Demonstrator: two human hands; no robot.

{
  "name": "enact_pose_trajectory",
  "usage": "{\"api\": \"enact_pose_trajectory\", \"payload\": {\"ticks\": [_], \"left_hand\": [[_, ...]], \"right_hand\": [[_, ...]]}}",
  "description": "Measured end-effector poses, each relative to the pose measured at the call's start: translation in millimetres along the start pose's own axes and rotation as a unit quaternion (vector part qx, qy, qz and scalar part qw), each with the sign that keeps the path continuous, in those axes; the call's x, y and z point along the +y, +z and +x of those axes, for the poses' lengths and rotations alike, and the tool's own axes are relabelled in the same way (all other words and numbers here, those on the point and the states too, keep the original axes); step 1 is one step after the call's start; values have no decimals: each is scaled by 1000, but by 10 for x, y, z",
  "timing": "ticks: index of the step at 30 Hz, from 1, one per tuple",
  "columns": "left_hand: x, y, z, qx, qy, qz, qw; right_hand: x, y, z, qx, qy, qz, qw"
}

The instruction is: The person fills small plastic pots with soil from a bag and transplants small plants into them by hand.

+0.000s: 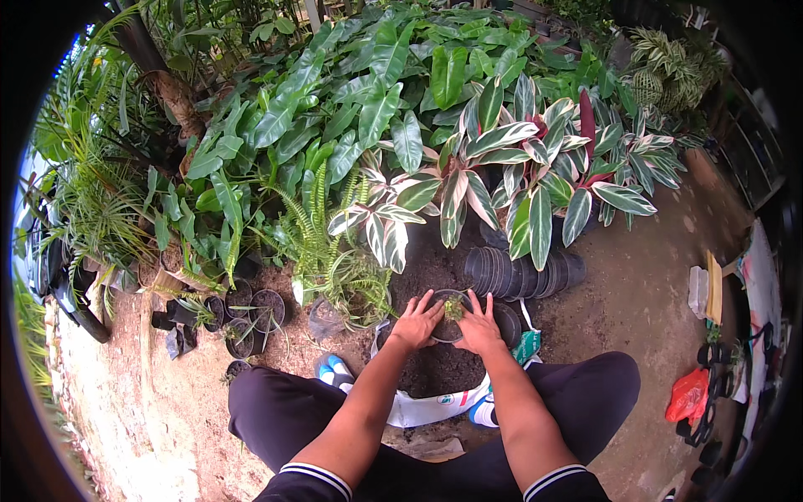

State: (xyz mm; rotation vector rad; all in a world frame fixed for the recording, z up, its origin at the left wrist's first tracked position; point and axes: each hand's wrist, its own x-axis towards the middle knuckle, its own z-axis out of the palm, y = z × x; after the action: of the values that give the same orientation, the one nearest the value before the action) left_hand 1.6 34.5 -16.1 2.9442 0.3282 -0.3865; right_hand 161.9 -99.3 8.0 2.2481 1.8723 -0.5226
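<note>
Both my hands are around a round black plastic plant pot (446, 334) that holds soil and a small green plant (454, 308). My left hand (416, 323) lies along its left side, fingers over the rim. On its right side is my right hand (480, 325), with the fingers spread by the plant. Below and around the pot is a white sack (417, 409) with its mouth open, dark soil (439, 370) inside. Another black pot (506, 323) stands just right of my right hand. The undersides of both hands are hidden.
Nested black pots (524, 273) lie on their side beyond my hands. Several small potted plants (268, 310) stand at the left, near a fern (313, 232). Large-leaved plants (382, 106) fill the far side. A red plastic bag (688, 395) lies at the right.
</note>
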Motion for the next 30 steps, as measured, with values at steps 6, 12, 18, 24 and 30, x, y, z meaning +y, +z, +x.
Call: {"api": "enact_pose_trajectory", "payload": {"ticks": [6,12,18,24,30], "left_hand": [[-7,57,-25,37,4,5,999],[-7,157,-103,70,-19,22,997],[19,346,-66,69,-59,33,995],[121,300,-169,110,-73,31,991],[202,387,-243,148,-81,-5,986]], "right_hand": [[1,-1,43,-20,1,17,1000],[4,-25,-50,28,14,34,999],[-76,-42,27,5,37,44,998],[-207,187,-127,102,88,28,990],[-428,259,-163,75,162,12,984]]}}
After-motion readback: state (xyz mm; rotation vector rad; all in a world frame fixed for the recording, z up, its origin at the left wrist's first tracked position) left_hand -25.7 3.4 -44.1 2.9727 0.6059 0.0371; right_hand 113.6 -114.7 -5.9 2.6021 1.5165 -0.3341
